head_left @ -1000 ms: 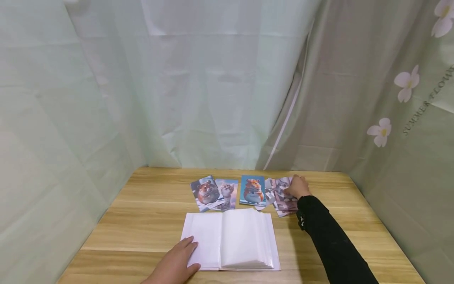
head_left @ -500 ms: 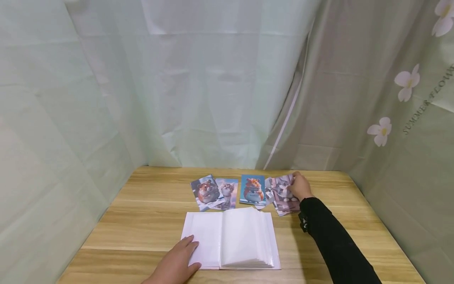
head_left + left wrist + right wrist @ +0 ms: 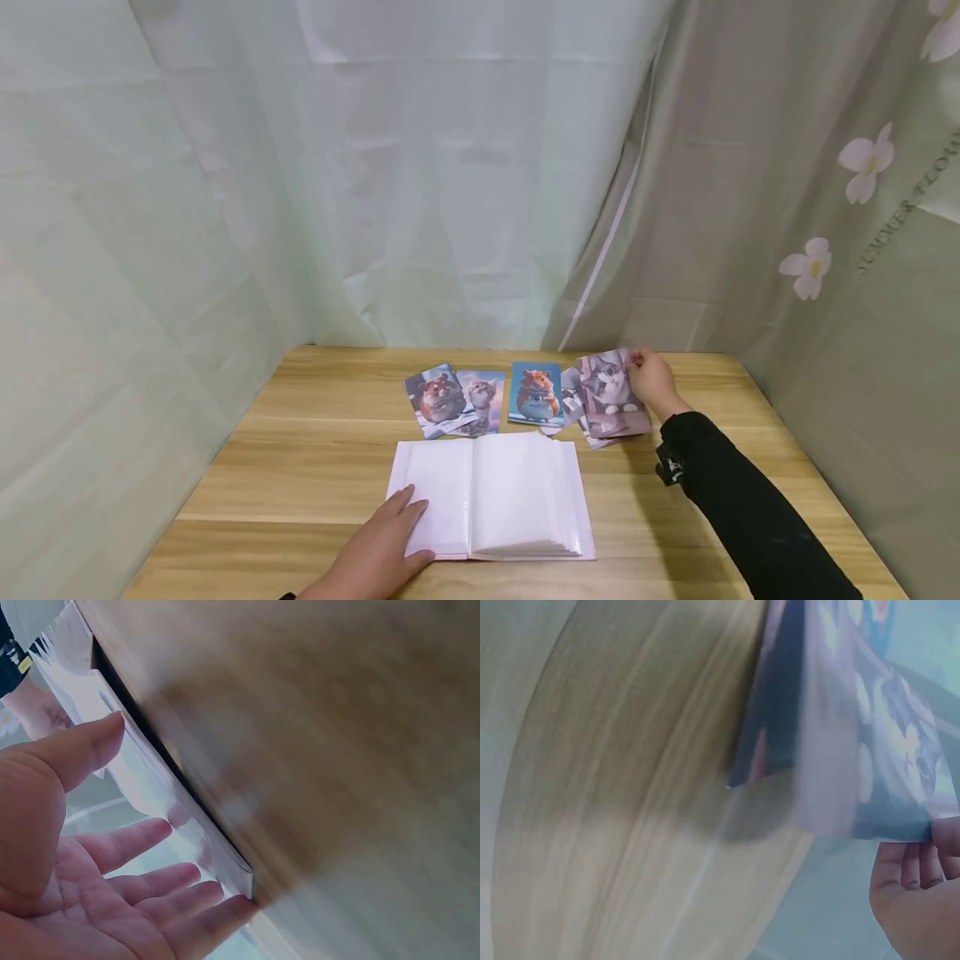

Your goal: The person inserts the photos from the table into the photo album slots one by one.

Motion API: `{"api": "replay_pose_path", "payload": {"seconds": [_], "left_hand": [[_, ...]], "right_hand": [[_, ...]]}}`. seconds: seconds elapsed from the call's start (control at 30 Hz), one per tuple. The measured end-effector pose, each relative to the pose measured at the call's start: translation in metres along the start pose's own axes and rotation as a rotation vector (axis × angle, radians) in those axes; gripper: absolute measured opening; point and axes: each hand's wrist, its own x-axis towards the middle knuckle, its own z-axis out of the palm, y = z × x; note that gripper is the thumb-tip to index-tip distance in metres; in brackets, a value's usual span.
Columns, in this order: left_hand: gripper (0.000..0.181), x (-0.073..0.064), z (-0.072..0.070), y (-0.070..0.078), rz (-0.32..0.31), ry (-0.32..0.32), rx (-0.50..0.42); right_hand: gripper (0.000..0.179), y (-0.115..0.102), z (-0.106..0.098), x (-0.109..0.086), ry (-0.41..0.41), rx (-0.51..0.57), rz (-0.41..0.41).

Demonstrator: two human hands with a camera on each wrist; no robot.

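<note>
My right hand [image 3: 655, 382] pinches the upper right edge of a picture card [image 3: 611, 392] showing a grey-and-white cat. In the right wrist view the thumb and fingers hold that card [image 3: 900, 750] by one edge, lifted above the wooden table. Below it, another card [image 3: 598, 444] shows only along its lower edge. An open photo album [image 3: 525, 500] with white pages lies at the front middle. My left hand [image 3: 378, 542] rests on the album's left edge, fingers spread. In the left wrist view those fingers [image 3: 180, 881] lie along the album's cover edge.
Left of the cat card lie a blue hamster card [image 3: 535, 393], a partly covered card [image 3: 572, 392], a kitten card [image 3: 486, 396] and a brown hamster card [image 3: 441, 402]. The wooden table [image 3: 300, 475] meets pale curtains [image 3: 465, 208] at the back and sides.
The right hand has raised the cat card off the pile and moved slightly right, so the cat picture shows more fully. The left hand stays at the album's left edge.
</note>
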Motion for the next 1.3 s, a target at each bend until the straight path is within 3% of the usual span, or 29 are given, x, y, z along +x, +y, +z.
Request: {"api": "replay_pose_path", "payload": {"seconds": [0.13, 0.5, 0.8, 1.07, 1.3], "left_hand": [[0.068, -0.001, -0.002, 0.002, 0.005, -0.016, -0.009], [0.073, 0.0, -0.002, 0.001, 0.034, -0.039, 0.001], [0.072, 0.001, 0.0, 0.002, 0.086, -0.025, 0.009], [0.069, 0.001, 0.002, -0.001, 0.113, -0.009, 0.047], [0.068, 0.0, 0.004, 0.0, 0.11, -0.032, 0.095]], "right_hand": [[0.023, -0.009, -0.004, -0.004, -0.018, 0.038, 0.025], [0.017, -0.031, -0.022, -0.01, 0.019, 0.062, -0.106], [0.015, -0.068, -0.031, -0.01, 0.013, 0.157, -0.139], [0.013, -0.118, 0.001, -0.005, -0.024, 0.329, -0.059], [0.006, -0.158, 0.043, -0.005, -0.087, 0.706, 0.113]]}}
